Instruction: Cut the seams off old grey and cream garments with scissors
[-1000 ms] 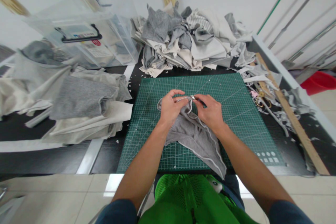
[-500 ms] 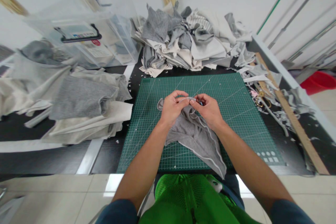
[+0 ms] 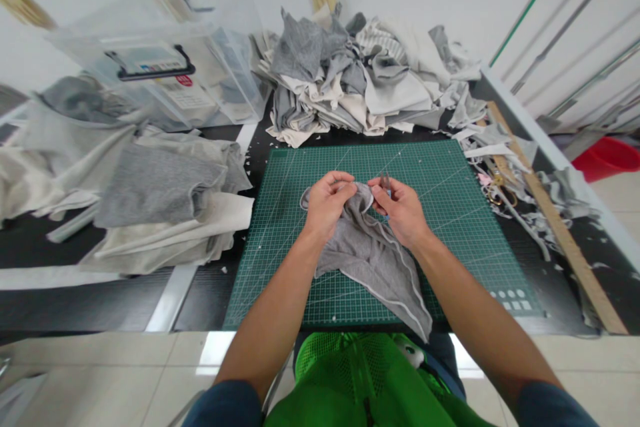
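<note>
A grey cloth (image 3: 367, 250) with a pale edging lies crumpled on the green cutting mat (image 3: 465, 233), one corner hanging over the table's front edge. My left hand (image 3: 327, 203) pinches its upper edge between thumb and fingers. At the right end of that raised edge, my right hand (image 3: 403, 210) has thumb and forefinger against the fabric. Small thread snips (image 3: 385, 181) are tucked in the same hand, blades pointing away from me; the fingers cover most of their handle.
Piled fabric pieces (image 3: 350, 80) stand behind the mat. More cloths (image 3: 155, 183) are stacked at left, before a clear plastic box (image 3: 165, 80). A wooden ruler (image 3: 565, 233), fabric strips and gold-handled scissors (image 3: 497, 192) lie at right.
My right hand has shifted slightly right, away from the left fingers, so more of the cloth's edge shows between them. The snips' blades have turned to point upward and show more clearly.
</note>
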`<state>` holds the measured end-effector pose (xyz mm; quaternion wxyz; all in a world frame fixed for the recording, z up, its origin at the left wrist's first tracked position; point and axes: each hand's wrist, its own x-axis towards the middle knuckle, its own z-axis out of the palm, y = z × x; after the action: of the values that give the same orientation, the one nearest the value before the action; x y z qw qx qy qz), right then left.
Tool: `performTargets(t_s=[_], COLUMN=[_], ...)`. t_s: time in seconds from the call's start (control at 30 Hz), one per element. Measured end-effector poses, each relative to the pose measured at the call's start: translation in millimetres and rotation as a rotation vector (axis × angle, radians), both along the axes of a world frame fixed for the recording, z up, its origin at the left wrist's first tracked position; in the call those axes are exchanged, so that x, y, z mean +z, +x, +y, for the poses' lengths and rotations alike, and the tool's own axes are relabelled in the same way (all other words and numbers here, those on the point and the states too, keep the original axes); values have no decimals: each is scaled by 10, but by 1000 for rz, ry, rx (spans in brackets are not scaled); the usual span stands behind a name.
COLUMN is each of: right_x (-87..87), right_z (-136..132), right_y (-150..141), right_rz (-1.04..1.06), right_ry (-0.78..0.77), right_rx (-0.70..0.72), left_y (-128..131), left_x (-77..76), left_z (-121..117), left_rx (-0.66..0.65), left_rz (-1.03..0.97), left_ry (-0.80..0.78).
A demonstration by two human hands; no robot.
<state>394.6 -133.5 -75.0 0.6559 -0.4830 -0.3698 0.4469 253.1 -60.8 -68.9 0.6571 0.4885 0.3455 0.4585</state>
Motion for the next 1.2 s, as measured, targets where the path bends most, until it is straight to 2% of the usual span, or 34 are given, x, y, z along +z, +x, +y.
performTargets(t_s=[0.17, 0.4, 0.5, 0.73, 0.93, 1.2], right_x=[-51, -68, -59, -54, -161, -182], right_z=[6, -3, -25, -56, -24, -6], right_y=[21, -1, -3, -2, -2, 49], right_rz=[-38, -443, -556, -976, -1116, -1135], right_ry=[12, 8, 71, 269, 413, 400], right_rx=[-6, -88, -128, -265, -286, -277], left_y=[-10, -13, -13, -16, -14, -14], left_x=[12, 18, 15, -3, -2, -2], left_z=[-4, -17, -12, 11, 3, 15], left_rx=[-27, -78, -53, 69, 54, 44], left_rz=[-16, -41, -25, 6, -12, -30], left_ry=[-28, -26, -45, -70, -63, -82])
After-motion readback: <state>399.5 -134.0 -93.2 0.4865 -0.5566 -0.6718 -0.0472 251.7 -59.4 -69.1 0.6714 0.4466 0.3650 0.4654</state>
